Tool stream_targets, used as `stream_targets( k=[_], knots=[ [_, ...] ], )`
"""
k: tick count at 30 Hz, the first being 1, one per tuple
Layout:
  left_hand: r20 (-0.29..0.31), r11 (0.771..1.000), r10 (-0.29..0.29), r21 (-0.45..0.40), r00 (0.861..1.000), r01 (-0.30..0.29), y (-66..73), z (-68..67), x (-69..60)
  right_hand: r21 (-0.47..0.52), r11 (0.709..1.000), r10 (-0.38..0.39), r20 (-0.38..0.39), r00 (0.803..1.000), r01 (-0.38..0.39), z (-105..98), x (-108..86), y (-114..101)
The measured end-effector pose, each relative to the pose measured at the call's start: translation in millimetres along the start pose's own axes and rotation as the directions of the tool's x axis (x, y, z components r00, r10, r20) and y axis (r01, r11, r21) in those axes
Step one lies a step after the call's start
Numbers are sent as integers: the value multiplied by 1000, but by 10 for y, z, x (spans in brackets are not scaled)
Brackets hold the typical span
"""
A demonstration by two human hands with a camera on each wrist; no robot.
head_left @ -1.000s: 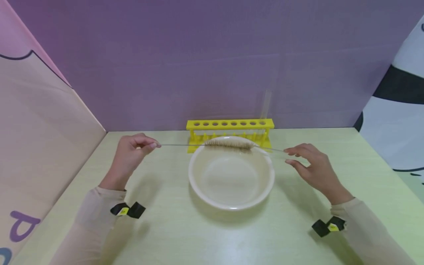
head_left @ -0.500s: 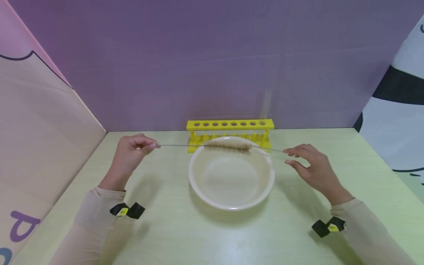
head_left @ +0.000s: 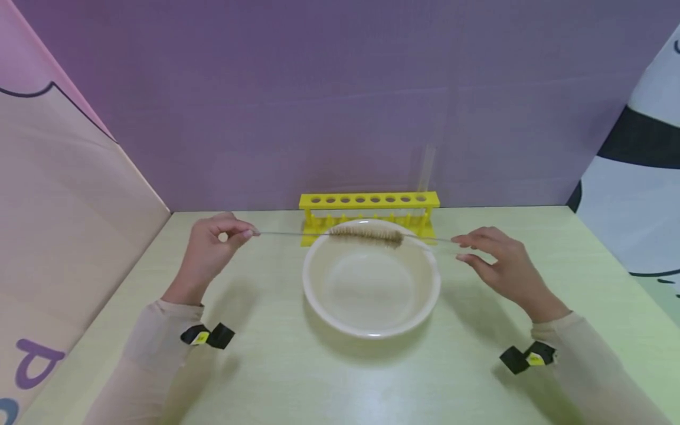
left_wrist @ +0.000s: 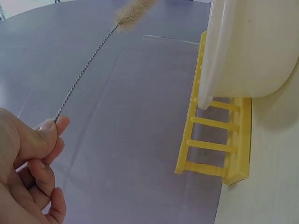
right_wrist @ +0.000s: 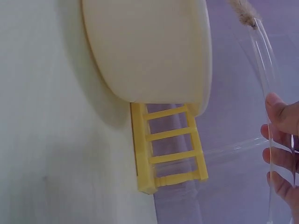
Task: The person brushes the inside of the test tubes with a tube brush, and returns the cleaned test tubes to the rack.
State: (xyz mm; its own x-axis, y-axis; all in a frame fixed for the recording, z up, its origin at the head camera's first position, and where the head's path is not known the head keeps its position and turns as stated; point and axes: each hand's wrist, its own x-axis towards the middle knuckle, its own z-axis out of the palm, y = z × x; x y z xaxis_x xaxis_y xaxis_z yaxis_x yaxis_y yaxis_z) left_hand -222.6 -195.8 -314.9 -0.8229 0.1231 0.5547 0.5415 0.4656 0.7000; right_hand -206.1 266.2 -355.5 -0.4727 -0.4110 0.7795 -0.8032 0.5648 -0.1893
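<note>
A test tube brush with tan bristles point(head_left: 366, 236) lies level above the far rim of a cream basin point(head_left: 372, 330). Between thumb and forefinger, my left hand point(head_left: 215, 248) pinches the end of its twisted wire handle point(left_wrist: 84, 70). On the other side, my right hand point(head_left: 499, 265) holds a clear test tube point(right_wrist: 262, 60), its fingers curled around the glass in the right wrist view. The bristle end point(right_wrist: 245, 13) meets the tube's mouth; whether any bristles sit inside is hard to tell. In the head view the tube is barely visible.
Behind the basin stands a yellow test tube rack point(head_left: 369, 199) with a row of holes. Another clear tube point(head_left: 427, 168) stands upright at its right end. A purple panel point(head_left: 340, 106) rises along the table's point(head_left: 361, 389) back edge.
The brush's right end has shifted slightly left at the tube mouth, and its bristles there look fuller. Both hands have hardly moved; the right hand sits marginally farther left.
</note>
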Motion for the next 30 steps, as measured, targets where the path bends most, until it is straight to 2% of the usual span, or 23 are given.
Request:
stream_targets(
  k=[3, 7, 11, 14, 20, 25, 30],
  knots=[
    [-45, 996, 93, 14, 995, -93, -14, 19, 39, 6, 1000, -3, 3, 1000, 3, -30, 51, 6],
    [-78, 984, 179, 13, 981, -178, -28, 41, 80, 15, 1000, 4, 1, 1000, -4, -68, 89, 7],
    [-106, 968, 252, 45, 962, -249, -43, 52, 108, 10, 1000, 6, 25, 1000, -6, -106, 118, 7],
    [-139, 952, 303, 76, 943, -295, -53, 53, 133, 5, 1000, 17, 56, 998, -17, -128, 160, -7],
    [-186, 924, 381, 61, 906, -376, -67, 81, 169, 25, 999, 20, 106, 994, -23, -131, 268, -22],
    [-189, 901, 434, 70, 881, -428, -75, 115, 186, 43, 999, 7, 164, 986, -15, -117, 307, -29],
    [-186, 879, 477, 108, 859, -465, -94, 141, 198, 51, 999, -2, 190, 982, -8, -102, 315, -40]
  ],
)
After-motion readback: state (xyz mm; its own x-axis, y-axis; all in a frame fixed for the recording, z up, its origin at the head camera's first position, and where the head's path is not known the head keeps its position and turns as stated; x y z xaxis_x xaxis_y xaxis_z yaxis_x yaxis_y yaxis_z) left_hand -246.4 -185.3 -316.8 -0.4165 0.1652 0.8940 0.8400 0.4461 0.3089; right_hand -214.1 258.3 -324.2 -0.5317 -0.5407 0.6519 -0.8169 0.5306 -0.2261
